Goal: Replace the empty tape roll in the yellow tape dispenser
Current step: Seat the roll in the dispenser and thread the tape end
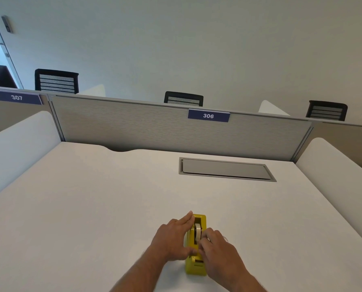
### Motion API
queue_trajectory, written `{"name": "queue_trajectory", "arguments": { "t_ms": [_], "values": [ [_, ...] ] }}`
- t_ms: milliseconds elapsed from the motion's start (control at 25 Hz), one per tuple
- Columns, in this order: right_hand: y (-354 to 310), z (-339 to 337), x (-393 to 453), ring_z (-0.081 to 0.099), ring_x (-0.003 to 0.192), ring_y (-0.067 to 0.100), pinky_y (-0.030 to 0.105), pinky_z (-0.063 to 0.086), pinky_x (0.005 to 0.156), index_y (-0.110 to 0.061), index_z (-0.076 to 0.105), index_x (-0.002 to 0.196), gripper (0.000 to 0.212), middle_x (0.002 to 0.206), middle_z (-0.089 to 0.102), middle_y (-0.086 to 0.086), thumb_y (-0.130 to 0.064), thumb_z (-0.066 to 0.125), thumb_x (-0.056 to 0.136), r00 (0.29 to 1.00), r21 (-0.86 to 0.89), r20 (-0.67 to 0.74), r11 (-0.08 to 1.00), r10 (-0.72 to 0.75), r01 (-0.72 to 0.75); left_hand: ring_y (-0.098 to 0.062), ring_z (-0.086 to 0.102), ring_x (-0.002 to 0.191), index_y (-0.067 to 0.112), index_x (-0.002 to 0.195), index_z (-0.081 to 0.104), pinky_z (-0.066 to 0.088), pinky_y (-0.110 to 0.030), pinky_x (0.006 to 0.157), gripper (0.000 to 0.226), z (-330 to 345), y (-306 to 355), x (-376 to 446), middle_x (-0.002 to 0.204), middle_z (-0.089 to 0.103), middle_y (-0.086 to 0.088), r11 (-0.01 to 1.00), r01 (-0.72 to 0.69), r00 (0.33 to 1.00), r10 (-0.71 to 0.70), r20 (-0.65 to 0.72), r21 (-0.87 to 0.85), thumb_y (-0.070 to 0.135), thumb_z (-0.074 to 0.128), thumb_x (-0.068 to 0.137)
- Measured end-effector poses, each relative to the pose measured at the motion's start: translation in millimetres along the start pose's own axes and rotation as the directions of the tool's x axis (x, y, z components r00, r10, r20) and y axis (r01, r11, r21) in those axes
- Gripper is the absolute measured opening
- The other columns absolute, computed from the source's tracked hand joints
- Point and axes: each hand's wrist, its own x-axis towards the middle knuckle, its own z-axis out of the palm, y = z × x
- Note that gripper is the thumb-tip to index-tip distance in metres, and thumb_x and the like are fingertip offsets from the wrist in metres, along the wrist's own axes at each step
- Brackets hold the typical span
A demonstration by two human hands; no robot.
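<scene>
left hand (171,239): fingers extended flat | right hand (220,249): fingertips pinched

A white counter (91,197) runs up to a grey fabric partition (154,127). On the partition's top edge sits a blue label (208,116) reading 306; far left of it, another (17,97) reads 307. Below the 306 label, a grey hatch (225,169) lies flush in the counter. Beyond the partition stand three black chairs (183,99) against a plain pale wall (176,39).
</scene>
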Motion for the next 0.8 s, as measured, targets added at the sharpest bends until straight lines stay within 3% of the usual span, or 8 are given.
{"name": "queue_trajectory", "arguments": {
  "t_ms": [120,320,480,600,720,800],
  "values": [
    [-2,3,-4,0.045,0.109,0.01,0.017,0.04,0.073,-0.024,0.053,0.119,0.024,0.129,0.044,-0.008,-0.039,0.045,0.102,1.0,0.011,0.006,1.0,0.008,-0.008,-0.019,0.036,0.142,0.037,0.154,0.004,0.042,-0.043,0.109,0.104,1,0,1,0.164,0.0,0.024,1.0,0.007,1.0,-0.007,0.004,-0.002,0.071,0.06,0.074],
    [-5,6,-15,0.046,0.108,0.009,0.022,0.052,0.079,-0.025,0.055,0.118,0.024,0.128,0.044,-0.009,-0.038,0.041,0.103,1.0,0.011,-0.013,1.0,-0.003,0.003,-0.018,0.037,0.141,0.038,0.154,0.005,0.043,-0.042,0.109,0.103,2,-2,1,0.163,-0.001,0.027,1.0,0.007,1.0,-0.007,0.0,-0.018,0.07,0.061,0.074],
    [-8,5,-20,0.049,0.104,0.01,0.018,0.04,0.069,-0.021,0.059,0.115,0.025,0.125,0.049,-0.006,-0.036,0.043,0.103,0.999,0.003,-0.037,0.999,-0.04,0.041,-0.017,0.038,0.141,0.038,0.154,0.005,0.042,-0.042,0.11,0.103,3,-2,1,0.163,-0.002,0.027,1.0,0.009,1.0,-0.009,0.001,-0.026,0.07,0.061,0.073],
    [-13,-3,-21,0.057,0.098,0.012,0.018,0.043,0.064,-0.019,0.067,0.106,0.019,0.116,0.061,-0.005,-0.033,0.058,0.097,0.993,-0.035,-0.072,0.995,-0.093,0.091,-0.018,0.04,0.139,0.039,0.154,0.004,0.042,-0.041,0.109,0.103,3,-2,1,0.163,-0.003,0.028,0.999,0.011,1.0,-0.011,0.0,-0.03,0.069,0.061,0.074],
    [-17,-10,-24,0.063,0.072,0.002,0.009,0.047,0.049,-0.029,0.072,0.077,0.022,0.085,0.069,-0.015,-0.038,0.089,0.067,0.992,-0.058,-0.056,0.992,-0.111,0.108,-0.018,0.042,0.138,0.039,0.154,0.003,0.043,-0.042,0.109,0.104,4,-2,1,0.162,-0.003,0.028,0.999,0.015,1.0,-0.015,-0.001,-0.029,0.068,0.062,0.073],
    [-17,-8,-23,0.062,0.066,0.001,0.009,0.047,0.046,-0.03,0.072,0.072,0.026,0.077,0.069,-0.017,-0.039,0.093,0.058,0.99,-0.062,-0.047,0.99,-0.133,0.13,-0.018,0.044,0.137,0.039,0.154,0.003,0.043,-0.041,0.108,0.104,4,-1,0,0.162,-0.003,0.028,0.999,0.017,1.0,-0.017,-0.003,-0.03,0.068,0.062,0.073]
  ]
}}
